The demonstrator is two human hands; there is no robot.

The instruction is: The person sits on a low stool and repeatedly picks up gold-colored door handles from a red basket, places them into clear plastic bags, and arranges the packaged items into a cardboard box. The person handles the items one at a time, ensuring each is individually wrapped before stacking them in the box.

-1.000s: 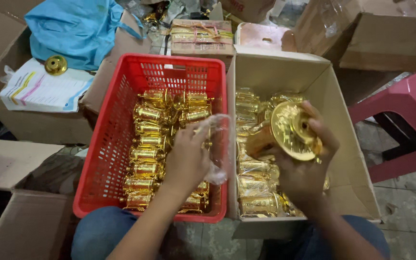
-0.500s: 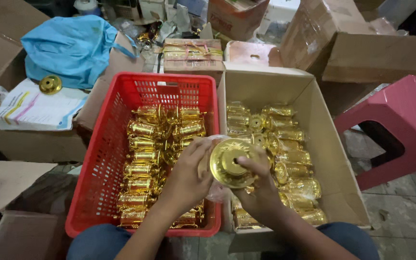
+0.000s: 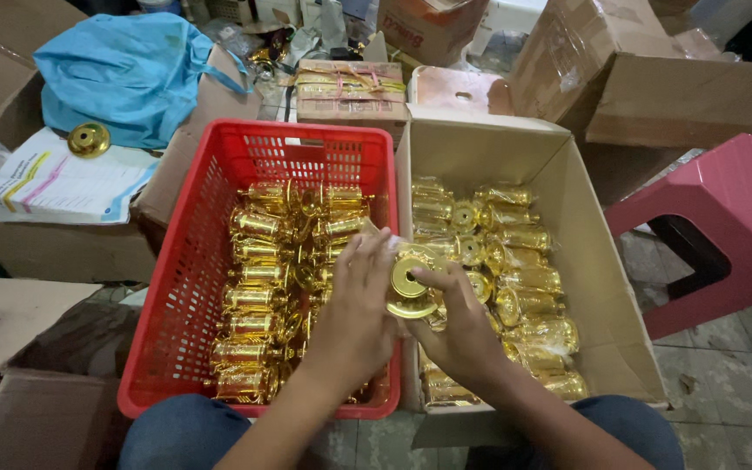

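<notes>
Lowered since the earlier frame, the gold piece (image 3: 412, 285) sat between both hands, left hand (image 3: 354, 313) and right hand (image 3: 459, 326) closed on it. It looked light, stiff, slippery; best gripped by its rim. Red basket (image 3: 176, 287) lay left, cardboard box (image 3: 602, 296) right.

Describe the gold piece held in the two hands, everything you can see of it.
The gold piece is a small, shiny, metallic-looking part with a round flared disc that has a dark hole at its centre. The disc faces the camera. It is held above the seam between the red plastic basket and the cardboard box. The left hand covers its left side, and the right hand pinches it with thumb and fingers. A clear plastic wrap seems to cling around it; its back is hidden.
</notes>
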